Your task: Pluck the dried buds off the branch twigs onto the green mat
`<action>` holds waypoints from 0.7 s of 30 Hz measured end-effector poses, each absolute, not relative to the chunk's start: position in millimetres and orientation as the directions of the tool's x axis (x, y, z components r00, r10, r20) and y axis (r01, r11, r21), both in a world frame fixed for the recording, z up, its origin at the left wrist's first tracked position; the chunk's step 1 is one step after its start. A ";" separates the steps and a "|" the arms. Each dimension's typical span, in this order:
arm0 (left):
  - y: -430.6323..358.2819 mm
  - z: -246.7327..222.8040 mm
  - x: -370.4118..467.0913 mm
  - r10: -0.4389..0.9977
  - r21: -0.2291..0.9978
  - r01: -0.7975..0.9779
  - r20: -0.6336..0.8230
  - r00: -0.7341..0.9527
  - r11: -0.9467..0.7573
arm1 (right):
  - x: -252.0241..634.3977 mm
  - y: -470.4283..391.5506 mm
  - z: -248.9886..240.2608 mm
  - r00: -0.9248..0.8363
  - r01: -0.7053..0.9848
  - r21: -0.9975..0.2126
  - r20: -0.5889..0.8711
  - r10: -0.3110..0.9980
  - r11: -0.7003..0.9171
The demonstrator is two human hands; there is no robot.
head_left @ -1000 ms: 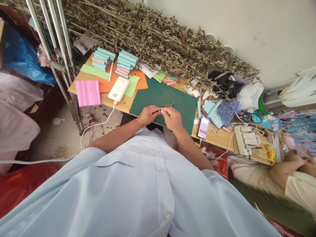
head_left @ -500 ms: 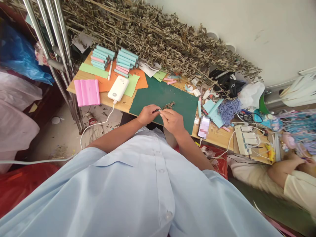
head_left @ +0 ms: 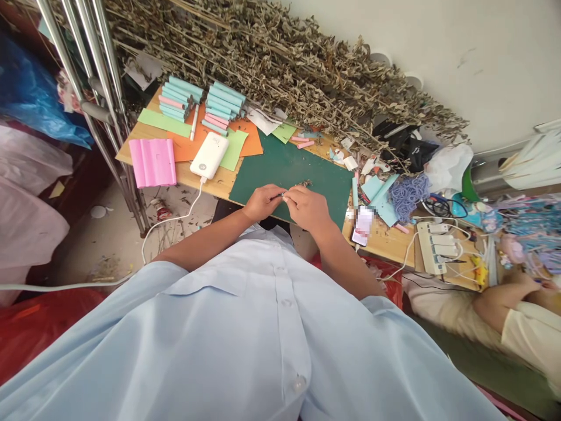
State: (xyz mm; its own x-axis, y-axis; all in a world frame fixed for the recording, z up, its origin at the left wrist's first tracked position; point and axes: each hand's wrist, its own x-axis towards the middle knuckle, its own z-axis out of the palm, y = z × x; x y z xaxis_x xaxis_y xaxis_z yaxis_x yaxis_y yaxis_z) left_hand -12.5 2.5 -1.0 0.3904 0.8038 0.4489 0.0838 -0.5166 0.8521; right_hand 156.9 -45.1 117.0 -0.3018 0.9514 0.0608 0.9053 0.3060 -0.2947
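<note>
Head view: left hand [head_left: 263,203] and right hand [head_left: 308,207], fingers nearly closed, pinch a small piece [head_left: 283,195] between their fingertips, near the front edge of a green mat [head_left: 280,166]. Mostly hidden, the piece is probably light and easily crushed, best held by its ends. Room lies forward over the mat; a phone [head_left: 362,228] limits the right.

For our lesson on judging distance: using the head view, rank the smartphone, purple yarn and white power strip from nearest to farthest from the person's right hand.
From the right hand:
1. Smartphone, just to its right.
2. Purple yarn, farther right.
3. White power strip, farthest right.
</note>
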 end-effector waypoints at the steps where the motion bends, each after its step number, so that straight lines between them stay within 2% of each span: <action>1: 2.5 0.0 -12.4 0.799 0.850 0.080 0.452 0.397 -0.521 | 156.1 -43.4 119.4 -0.304 0.910 -0.284 0.040 0.952 0.303; 8: 4.1 1.2 -11.2 0.792 0.840 0.083 0.468 0.391 -0.537 | 156.6 -35.6 124.5 -0.309 0.915 -0.278 -0.021 0.951 0.291; 10: 4.5 0.4 -11.5 0.801 0.844 0.098 0.454 0.390 -0.527 | 159.7 -34.5 123.6 -0.325 0.895 -0.328 -0.010 0.946 0.304; 13: 4.9 -1.9 -11.6 0.810 0.848 0.107 0.449 0.378 -0.520 | 168.5 -33.5 119.2 -0.342 0.810 -0.484 0.071 0.937 0.332; 15: 4.9 -3.7 -11.2 0.816 0.849 0.108 0.452 0.361 -0.518 | 178.1 -33.2 111.8 -0.257 0.756 -0.581 0.159 0.953 0.300; 17: 4.8 -4.7 -10.6 0.823 0.849 0.116 0.452 0.345 -0.515 | 190.4 -33.1 99.8 -0.106 0.749 -0.626 0.209 0.972 0.216; 21: 4.2 -3.2 -10.2 0.841 0.857 0.142 0.432 0.325 -0.495 | 216.8 -34.3 67.7 0.145 0.800 -0.599 0.129 0.981 -0.039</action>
